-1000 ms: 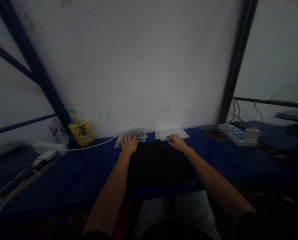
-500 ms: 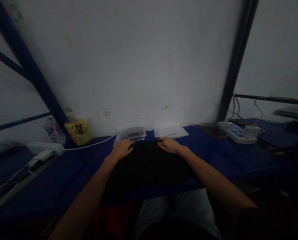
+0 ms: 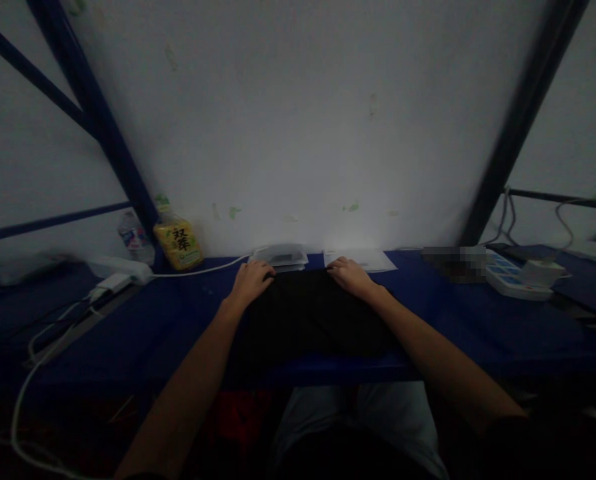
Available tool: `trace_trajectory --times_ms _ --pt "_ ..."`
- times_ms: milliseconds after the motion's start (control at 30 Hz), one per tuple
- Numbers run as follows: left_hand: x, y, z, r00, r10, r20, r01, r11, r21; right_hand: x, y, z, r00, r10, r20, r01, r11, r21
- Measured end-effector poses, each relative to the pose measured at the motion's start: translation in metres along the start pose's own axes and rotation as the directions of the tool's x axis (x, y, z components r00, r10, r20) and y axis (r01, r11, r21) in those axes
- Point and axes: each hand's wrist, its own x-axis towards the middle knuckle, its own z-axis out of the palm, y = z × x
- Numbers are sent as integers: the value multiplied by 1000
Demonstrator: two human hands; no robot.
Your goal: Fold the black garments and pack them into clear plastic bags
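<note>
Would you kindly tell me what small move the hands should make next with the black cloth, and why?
I'd suggest that the left hand and the right hand gently draw the black cloth taut along its far side, since they sit near opposite ends of that side. It is too dark to tell whether the cloth is creased.

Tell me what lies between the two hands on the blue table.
In the head view, black cloth lies between the left hand and the right hand.
</note>
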Motion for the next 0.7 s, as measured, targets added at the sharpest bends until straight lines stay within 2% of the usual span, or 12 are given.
trace_trajectory --times_ms 100,267,367,567,633,700 --pt "-1 0 -5 998 -31 -57 27 998 -64 -5 5 -3 989 53 -137 -31 988 154" --pt "1 0 -14 983 -108 -152 49 936 -349 -9 0 -17 934 209 -292 -47 878 477" --pt "2 2 -21 976 -129 -174 34 883 -468 -8 -4 -25 909 271 -316 -26 795 606" --pt "-1 6 -42 974 -143 -173 -10 745 -667 -11 -6 -39 874 347 -341 26 666 745" --pt "-6 8 -48 977 -129 -172 -23 733 -680 -15 -7 -47 883 334 -331 53 629 775" --pt "-16 10 -55 982 -95 -161 -36 750 -661 -21 -10 -57 912 281 -300 78 598 798"
